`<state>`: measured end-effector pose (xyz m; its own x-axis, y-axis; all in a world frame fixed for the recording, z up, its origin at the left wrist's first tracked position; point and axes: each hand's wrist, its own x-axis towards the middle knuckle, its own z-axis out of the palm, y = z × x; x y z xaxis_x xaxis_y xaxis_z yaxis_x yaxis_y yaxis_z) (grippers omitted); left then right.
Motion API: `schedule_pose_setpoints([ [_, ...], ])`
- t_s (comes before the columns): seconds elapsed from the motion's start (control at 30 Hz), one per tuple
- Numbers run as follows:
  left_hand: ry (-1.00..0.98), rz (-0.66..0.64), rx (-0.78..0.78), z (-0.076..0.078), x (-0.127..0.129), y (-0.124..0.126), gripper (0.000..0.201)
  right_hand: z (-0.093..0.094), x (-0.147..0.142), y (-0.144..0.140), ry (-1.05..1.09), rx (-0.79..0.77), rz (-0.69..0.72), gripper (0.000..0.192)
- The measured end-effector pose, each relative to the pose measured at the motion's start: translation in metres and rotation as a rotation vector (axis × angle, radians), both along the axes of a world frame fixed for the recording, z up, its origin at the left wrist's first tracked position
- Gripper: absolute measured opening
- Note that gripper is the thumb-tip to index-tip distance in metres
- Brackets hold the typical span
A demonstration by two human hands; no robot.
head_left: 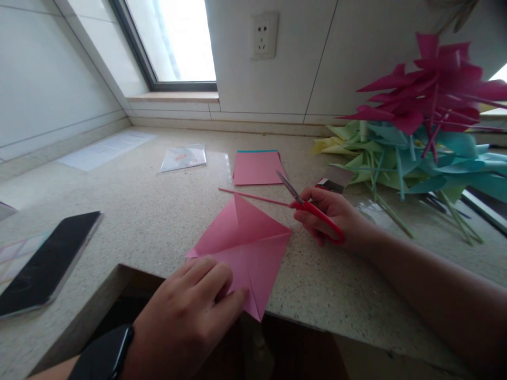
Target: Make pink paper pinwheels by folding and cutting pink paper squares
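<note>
Left hand (194,306) lies flat, fingers spread and pressing down on the near corner of a pink paper square (247,248); nothing pinched. The paper is matte, creased along diagonals, sits diamond-wise on the speckled stone counter (158,211), its lowest tip poking past the counter edge. Black watch (105,353) on the left wrist.

Right hand (330,214) is curled around the red plastic handles of the scissors (307,206), fingers through the loops; metal blades point up and left, slightly parted, just beside the paper's right corner, not touching it. A thin pink stick (253,197) lies on the counter just above the paper, its end reaching the scissors.

Behind: flat stack of pink sheets (256,168) with a teal edge showing, a clear glossy plastic packet (183,157), a white printed sheet (106,149). Left: dark glossy phone (47,261), face up. Right: heap of paper pinwheels (415,126), magenta on top, teal, green and yellow below, on thin sticks. White wall socket (263,36) above.
</note>
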<state>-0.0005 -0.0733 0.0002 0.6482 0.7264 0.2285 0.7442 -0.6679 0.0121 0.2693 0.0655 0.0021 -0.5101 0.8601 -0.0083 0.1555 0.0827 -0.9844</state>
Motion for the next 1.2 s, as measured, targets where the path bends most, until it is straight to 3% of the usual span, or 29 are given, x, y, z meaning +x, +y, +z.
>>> schedule_pose_setpoints([
  [0.2,-0.169,-0.016,-0.164,0.004,-0.004,0.002,0.025,0.002,-0.001,0.000,-0.012,0.011,-0.023,0.033],
  [0.5,-0.692,0.383,-0.510,0.020,0.012,0.038,0.024,0.003,-0.001,-0.005,0.020,0.066,-0.045,0.031],
  [0.73,-1.168,0.477,-0.917,0.014,0.026,0.064,0.029,-0.001,-0.008,-0.011,0.061,0.072,-0.050,0.035],
  [0.93,-1.376,0.497,-0.912,0.003,0.035,0.072,0.024,0.001,-0.019,-0.022,0.092,-0.035,-0.142,0.045],
  [1.2,-1.441,0.469,-0.928,-0.003,0.040,0.078,0.023,0.000,-0.030,-0.030,0.148,-0.116,-0.170,0.044],
])
